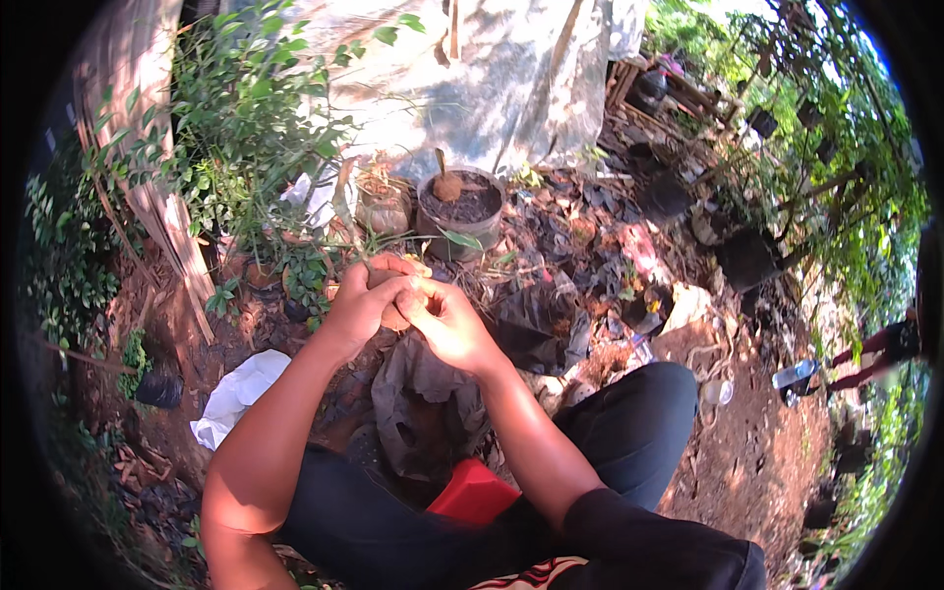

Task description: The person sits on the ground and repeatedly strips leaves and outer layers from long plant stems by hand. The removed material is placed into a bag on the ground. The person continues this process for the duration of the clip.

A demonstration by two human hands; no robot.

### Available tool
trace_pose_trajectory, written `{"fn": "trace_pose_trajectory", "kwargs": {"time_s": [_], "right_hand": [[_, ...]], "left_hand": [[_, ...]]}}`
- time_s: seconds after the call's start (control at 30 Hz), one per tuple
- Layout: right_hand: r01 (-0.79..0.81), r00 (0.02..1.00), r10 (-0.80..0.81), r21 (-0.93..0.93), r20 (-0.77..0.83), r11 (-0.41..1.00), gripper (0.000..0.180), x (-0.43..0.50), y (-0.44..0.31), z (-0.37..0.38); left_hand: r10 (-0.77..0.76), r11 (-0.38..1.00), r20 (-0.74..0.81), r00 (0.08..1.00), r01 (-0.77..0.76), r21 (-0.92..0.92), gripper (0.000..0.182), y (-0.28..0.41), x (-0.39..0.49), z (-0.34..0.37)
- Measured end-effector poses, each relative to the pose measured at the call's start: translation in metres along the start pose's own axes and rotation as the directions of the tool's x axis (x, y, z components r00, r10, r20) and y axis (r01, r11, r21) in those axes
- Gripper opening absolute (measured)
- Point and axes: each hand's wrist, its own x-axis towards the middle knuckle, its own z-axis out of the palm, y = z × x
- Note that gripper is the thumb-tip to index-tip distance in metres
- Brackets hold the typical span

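Note:
Both hands meet in front of me around a brown, earthy lump (394, 317). My left hand (352, 299) curls over its left and top sides, while the fingers of my right hand (442, 317) pinch at its right side. The fingers hide most of the lump. A pale stem (346, 203) rises just beyond my left hand; whether it joins the lump I cannot tell. Past the hands stands a round pot (461, 240) of dark soil, where a brown ball (447, 187) with a short upright stalk sits. Below my hands lies a crumpled dark plastic bag (424, 383).
A red plastic object (476, 493) rests between my legs. White sheeting (240, 391) lies left, and a leafy shrub (251, 110) grows before a tarp (479, 96). Right are black plant bags (748, 258), a clear cup (717, 391), a bottle (795, 374) and a person's legs (870, 361).

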Motion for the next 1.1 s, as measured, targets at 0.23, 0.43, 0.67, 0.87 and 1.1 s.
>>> {"fn": "trace_pose_trajectory", "kwargs": {"time_s": [0.23, 0.43, 0.67, 0.87, 1.1], "right_hand": [[0.084, 0.994, -0.082, 0.024, -0.071, 0.996, 0.051, -0.011, -0.014, -0.029], [0.033, 0.990, -0.008, 0.185, -0.137, 0.982, 0.043, 0.000, -0.007, -0.020], [0.002, 0.978, 0.068, 0.338, -0.197, 0.941, 0.051, 0.004, 0.003, -0.007], [0.024, 0.975, 0.044, 0.296, -0.220, 0.955, 0.062, -0.003, -0.016, -0.005], [0.005, 0.948, 0.152, 0.490, -0.281, 0.871, 0.053, -0.001, -0.012, 0.000]], "left_hand": [[0.103, 0.983, 0.006, 0.995, -0.101, -0.152, 0.017, 0.000, 0.016, 0.036], [0.215, 0.976, -0.111, 0.970, -0.217, -0.005, 0.032, 0.007, 0.019, 0.045], [0.113, 0.972, -0.114, 0.987, -0.086, 0.217, 0.040, 0.021, 0.002, 0.046], [0.221, 0.943, -0.212, 0.952, -0.153, 0.296, 0.037, 0.011, -0.001, 0.058], [0.334, 0.895, -0.215, 0.918, -0.238, 0.376, 0.030, 0.011, -0.003, 0.071]]}}
